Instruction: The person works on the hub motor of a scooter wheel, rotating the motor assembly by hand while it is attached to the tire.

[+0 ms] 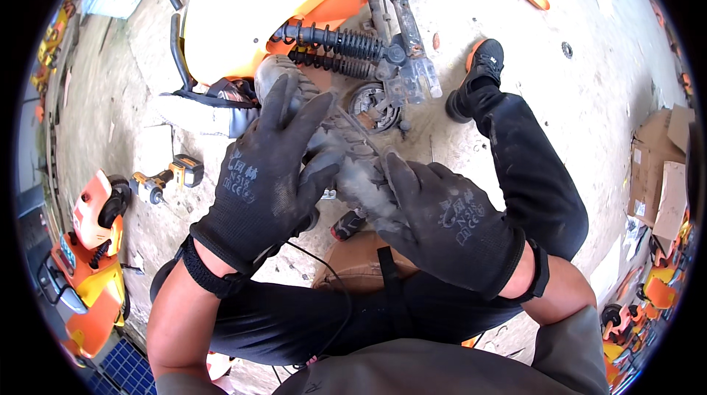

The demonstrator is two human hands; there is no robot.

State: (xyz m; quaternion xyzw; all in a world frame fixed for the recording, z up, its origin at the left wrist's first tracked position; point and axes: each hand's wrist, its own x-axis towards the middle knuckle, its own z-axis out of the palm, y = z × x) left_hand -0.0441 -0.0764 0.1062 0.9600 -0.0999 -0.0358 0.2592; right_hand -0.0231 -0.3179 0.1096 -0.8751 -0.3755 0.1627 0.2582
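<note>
A worn grey tyre (357,163) with chunky tread, dusty and scuffed, slants between my two hands. My left hand (269,167), in a black glove, lies over its upper left part with the fingers curled round it. The black-gloved right hand (449,218) grips the lower right end, thumb along the tread. Much of the tyre is hidden under the gloves. Just beyond it a dark round wheel hub (361,104) sits by a dirty metal fork arm (412,64). Two black coil-spring shock absorbers (335,39) run from that arm into an orange and white vehicle body (243,12).
On the concrete floor at left lies a yellow and black cordless power tool (169,176). A dark, red-marked tool (347,226) lies below the tyre. Orange scooter parts (96,248) stand at far left. Cardboard boxes (655,174) are at right. My foot (482,71) rests beyond my right hand.
</note>
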